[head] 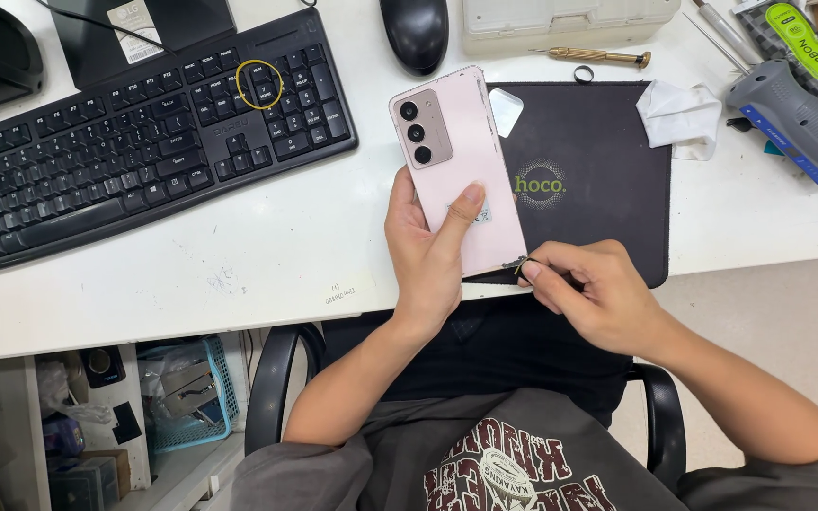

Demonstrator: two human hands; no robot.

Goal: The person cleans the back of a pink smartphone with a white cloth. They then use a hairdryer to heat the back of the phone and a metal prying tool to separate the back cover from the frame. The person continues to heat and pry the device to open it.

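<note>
A pink phone (456,161) is braced back-up in the left hand (423,255), thumb pressing its back to steady it, while the right hand (589,293), grip pinched on a small tool (521,264), works at the phone's lower corner over a black mat (598,180) on the worktop (267,255).

Your left hand (425,248) holds a pink phone (456,161) back side up, thumb laid across its lower back, three camera lenses near the top. Your right hand (587,293) pinches a small tool at the phone's lower right corner. Beneath it: a black mat (598,189) on a white desk (267,255). On the desk: black keyboard (144,132) at left, black mouse (415,30) above, brass-handled screwdriver (598,57), small ring (583,74), crumpled white cloth (681,116), grey-and-blue power tool (792,118) at right. Under the desk, a blue basket (186,397).
</note>
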